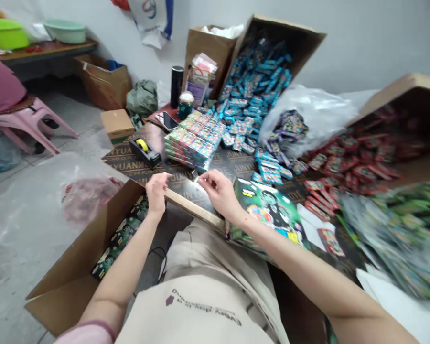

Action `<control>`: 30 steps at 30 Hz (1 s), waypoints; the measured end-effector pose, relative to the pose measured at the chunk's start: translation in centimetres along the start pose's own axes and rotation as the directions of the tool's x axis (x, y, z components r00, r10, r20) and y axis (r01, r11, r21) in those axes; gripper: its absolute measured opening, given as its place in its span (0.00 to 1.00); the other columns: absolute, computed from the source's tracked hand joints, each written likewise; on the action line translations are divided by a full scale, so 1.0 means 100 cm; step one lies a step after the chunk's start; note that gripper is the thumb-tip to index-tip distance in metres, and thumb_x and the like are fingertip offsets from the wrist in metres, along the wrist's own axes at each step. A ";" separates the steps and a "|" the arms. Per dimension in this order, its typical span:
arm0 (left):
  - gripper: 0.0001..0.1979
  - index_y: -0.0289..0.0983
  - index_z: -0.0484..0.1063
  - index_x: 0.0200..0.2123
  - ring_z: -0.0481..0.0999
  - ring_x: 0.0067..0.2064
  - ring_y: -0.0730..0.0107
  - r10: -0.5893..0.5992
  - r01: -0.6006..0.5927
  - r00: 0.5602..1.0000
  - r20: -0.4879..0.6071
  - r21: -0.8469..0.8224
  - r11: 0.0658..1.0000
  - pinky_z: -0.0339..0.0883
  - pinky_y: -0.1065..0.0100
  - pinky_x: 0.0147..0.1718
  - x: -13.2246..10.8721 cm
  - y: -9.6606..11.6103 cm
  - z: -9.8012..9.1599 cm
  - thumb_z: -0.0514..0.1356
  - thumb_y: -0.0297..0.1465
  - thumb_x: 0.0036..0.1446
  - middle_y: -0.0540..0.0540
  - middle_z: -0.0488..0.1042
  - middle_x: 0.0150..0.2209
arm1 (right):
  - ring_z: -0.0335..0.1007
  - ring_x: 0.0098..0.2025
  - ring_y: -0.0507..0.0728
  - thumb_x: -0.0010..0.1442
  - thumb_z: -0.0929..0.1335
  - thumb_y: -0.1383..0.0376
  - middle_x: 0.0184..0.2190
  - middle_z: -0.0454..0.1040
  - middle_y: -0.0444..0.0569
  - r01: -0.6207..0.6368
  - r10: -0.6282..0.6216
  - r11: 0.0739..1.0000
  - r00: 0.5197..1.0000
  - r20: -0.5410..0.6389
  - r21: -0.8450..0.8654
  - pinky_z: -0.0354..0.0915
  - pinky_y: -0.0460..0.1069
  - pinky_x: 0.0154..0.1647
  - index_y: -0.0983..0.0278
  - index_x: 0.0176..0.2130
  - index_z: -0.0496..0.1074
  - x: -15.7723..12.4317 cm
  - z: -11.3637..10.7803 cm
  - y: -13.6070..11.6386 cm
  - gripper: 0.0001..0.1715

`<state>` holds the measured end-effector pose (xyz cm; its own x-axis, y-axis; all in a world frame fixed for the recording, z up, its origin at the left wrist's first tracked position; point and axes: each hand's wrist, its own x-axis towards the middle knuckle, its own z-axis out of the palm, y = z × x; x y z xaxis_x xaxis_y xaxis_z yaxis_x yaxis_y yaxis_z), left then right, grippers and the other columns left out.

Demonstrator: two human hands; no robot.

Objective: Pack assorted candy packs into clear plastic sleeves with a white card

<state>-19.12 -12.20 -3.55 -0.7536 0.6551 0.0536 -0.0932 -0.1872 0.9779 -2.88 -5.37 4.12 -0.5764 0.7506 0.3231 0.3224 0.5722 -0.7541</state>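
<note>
My left hand (156,192) and my right hand (219,192) are close together over the near edge of the low table (197,212). Both have their fingertips pinched. A thin, shiny clear film (191,183) seems to stretch between them, but it is too faint to identify. Just right of my right hand lies a stack of green printed packs (270,210). Beyond my hands stands a block of colourful boxed packs (194,138). Under my left forearm, an open cardboard box (75,267) holds rows of dark green packs (123,234).
A black tape dispenser (145,151) sits at the table's left end, with a phone (166,120) and a black flask (176,86) behind it. Blue packs (251,91) spill from a tipped carton, red packs (344,162) from another. A pink stool (32,124) stands on the floor.
</note>
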 end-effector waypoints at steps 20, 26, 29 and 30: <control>0.07 0.42 0.77 0.27 0.71 0.49 0.59 0.597 -0.935 0.307 0.741 0.117 0.335 0.53 0.51 0.55 -0.207 -0.018 0.110 0.63 0.32 0.57 0.43 0.76 0.44 | 0.58 0.26 0.51 0.49 0.72 0.49 0.24 0.68 0.43 -0.409 0.672 0.655 0.699 -0.243 0.635 0.55 0.47 0.29 0.63 0.29 0.73 -0.262 -0.061 0.055 0.19; 0.07 0.41 0.75 0.29 0.72 0.51 0.59 0.602 -0.960 0.263 0.754 0.144 0.239 0.49 0.52 0.56 -0.197 -0.036 0.128 0.60 0.32 0.59 0.43 0.77 0.45 | 0.48 0.21 0.48 0.45 0.72 0.49 0.18 0.60 0.39 -0.365 0.746 0.543 0.623 -0.235 0.756 0.48 0.46 0.23 0.63 0.28 0.71 -0.245 -0.055 0.070 0.20; 0.07 0.39 0.76 0.38 0.74 0.49 0.57 0.566 -0.939 0.340 0.751 0.232 0.256 0.55 0.56 0.50 -0.198 -0.035 0.130 0.60 0.35 0.59 0.38 0.77 0.46 | 0.47 0.21 0.48 0.43 0.73 0.50 0.16 0.57 0.37 -0.347 0.774 0.482 0.599 -0.205 0.805 0.46 0.46 0.22 0.63 0.27 0.70 -0.243 -0.053 0.071 0.20; 0.11 0.38 0.75 0.43 0.73 0.49 0.56 0.538 -0.931 0.361 0.761 0.259 0.259 0.55 0.56 0.49 -0.198 -0.032 0.129 0.59 0.35 0.60 0.37 0.76 0.48 | 0.47 0.21 0.48 0.43 0.74 0.50 0.16 0.56 0.37 -0.343 0.781 0.471 0.590 -0.203 0.813 0.46 0.46 0.22 0.63 0.26 0.70 -0.243 -0.053 0.072 0.20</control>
<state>4.48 -15.10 -5.13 0.1728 0.6933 0.6997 0.8454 -0.4689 0.2557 17.36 -17.76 -6.11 0.0641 0.9572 -0.2823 -0.2610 -0.2570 -0.9305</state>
